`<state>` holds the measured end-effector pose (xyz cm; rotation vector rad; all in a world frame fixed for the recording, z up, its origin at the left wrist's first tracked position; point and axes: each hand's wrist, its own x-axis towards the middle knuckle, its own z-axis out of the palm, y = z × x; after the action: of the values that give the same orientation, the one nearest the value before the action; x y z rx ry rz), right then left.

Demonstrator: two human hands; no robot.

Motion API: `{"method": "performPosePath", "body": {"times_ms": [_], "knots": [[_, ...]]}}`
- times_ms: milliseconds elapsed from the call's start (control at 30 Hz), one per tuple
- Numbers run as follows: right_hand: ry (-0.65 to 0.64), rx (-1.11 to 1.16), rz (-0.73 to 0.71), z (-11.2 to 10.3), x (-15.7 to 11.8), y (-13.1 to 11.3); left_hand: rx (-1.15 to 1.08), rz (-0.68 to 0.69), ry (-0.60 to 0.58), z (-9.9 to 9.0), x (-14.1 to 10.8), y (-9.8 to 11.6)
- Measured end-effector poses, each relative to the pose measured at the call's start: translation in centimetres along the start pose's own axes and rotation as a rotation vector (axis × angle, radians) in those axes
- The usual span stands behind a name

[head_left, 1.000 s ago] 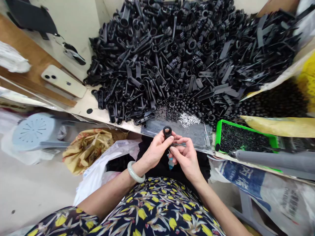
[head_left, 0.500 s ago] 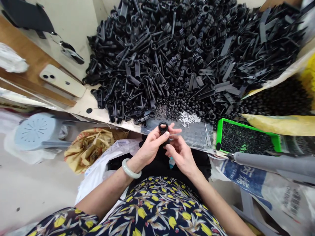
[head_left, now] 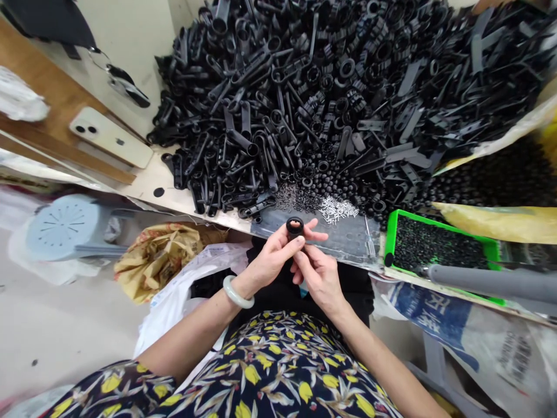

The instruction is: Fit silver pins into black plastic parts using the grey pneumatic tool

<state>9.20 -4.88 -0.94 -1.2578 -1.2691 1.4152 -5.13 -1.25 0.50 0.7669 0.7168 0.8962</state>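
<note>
The left hand (head_left: 270, 258) gripped a black ringed part (head_left: 295, 234) near the table edge (head_left: 235, 222); the right hand (head_left: 322, 281) worked close beneath, its grip unclear; this close fingerwork seemingly called for steadiness.

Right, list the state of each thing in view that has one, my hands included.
Black plastic part with round open end: held, open end up
Left hand: closed on the part
Right hand: fingers curled below the part, grip hidden
Bright green rectangular tray: open-topped, holding small black pieces
White rectangular phone: camera side up
Small silver metal pins: loosely heaped
Tan crumpled sack: creased
Pale blue round-topped plastic stool: upright
</note>
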Motion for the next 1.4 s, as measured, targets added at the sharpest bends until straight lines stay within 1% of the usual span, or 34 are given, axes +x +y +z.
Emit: {"method": "performPosePath", "body": {"times_ms": [67, 167, 200, 300, 333, 400, 500, 533, 600, 633, 667, 700, 733, 800, 867, 933, 1000, 1067, 1100, 1200, 1400], "knots": [[0.053, 0.005, -0.021, 0.2, -0.2, 0.0, 0.001, 0.013, 0.005, 0.1, 0.2, -0.3], [0.092, 0.023, -0.041, 0.4, -0.5, -0.1, 0.01, 0.007, 0.038, 0.2, 0.1, -0.4], [0.1, 0.026, -0.048, 0.5, -0.6, -0.1, 0.009, -0.001, 0.024, 0.2, 0.0, -0.3], [0.121, 0.015, -0.084, 0.7, -0.7, -0.1, 0.037, -0.009, -0.073, 0.0, -0.4, 0.2], [0.122, 0.003, -0.095, 0.7, -0.6, -0.1, 0.063, -0.003, -0.084, -0.1, -0.6, 0.3], [0.088, -0.041, -0.098, 0.5, -0.5, 0.1, 0.125, 0.017, -0.036, -0.2, -0.7, 0.5], [-0.027, -0.209, -0.072, -0.9, -0.7, 0.1, 0.182, 0.084, 0.104, -0.5, -0.5, 0.5], [-0.038, -0.266, -0.066, -1.5, -0.8, -0.1, 0.19, 0.124, 0.161, -0.7, -0.3, 0.4], [0.017, -0.301, -0.057, -2.8, -0.8, -0.5, 0.18, 0.187, 0.249, -1.2, -0.1, 0.3], [0.057, -0.278, -0.052, -3.3, -0.7, -0.9, 0.168, 0.189, 0.262, -1.4, 0.0, 0.2], [0.087, -0.238, -0.048, -3.6, -0.3, -1.3, 0.157, 0.172, 0.25, -1.5, 0.1, 0.1], [0.093, -0.19, -0.045, -3.7, 0.2, -1.7, 0.153, 0.143, 0.212, -1.6, 0.1, 0.0], [0.073, -0.138, -0.042, -3.6, 0.8, -2.1, 0.16, 0.11, 0.159, -1.5, 0.0, -0.1], [-0.031, -0.014, 0.012, -3.0, 2.3, -2.6, 0.207, 0.065, 0.07, -1.1, -0.2, -0.1], [-0.165, 0.129, 0.113, -2.2, 3.6, -2.9, 0.301, 0.044, 0.027, -0.8, -0.5, 0.1], [-0.26, 0.246, 0.181, -1.8, 4.2, -2.9, 0.432, 0.038, -0.012, -0.7, -0.9, 0.7], [-0.294, 0.321, 0.193, -1.7, 4.4, -2.7, 0.541, 0.03, -0.08, -1.0, -1.2, 1.4], [-0.319, 0.354, 0.197, -1.9, 4.3, -2.5, 0.572, 0.013, -0.149, -1.4, -1.4, 1.9], [-0.326, 0.36, 0.195, -2.0, 4.3, -2.4, 0.571, 0.006, -0.163, -1.6, -1.4, 2.0], [-0.319, 0.368, 0.17, -1.9, 4.1, -1.9, 0.582, 0.019, -0.127, -1.6, -1.5, 1.7], [-0.23, 0.337, 0.141, -1.1, 3.8, -0.6, 0.664, 0.06, -0.017, -1.1, -1.5, 0.3]]}}
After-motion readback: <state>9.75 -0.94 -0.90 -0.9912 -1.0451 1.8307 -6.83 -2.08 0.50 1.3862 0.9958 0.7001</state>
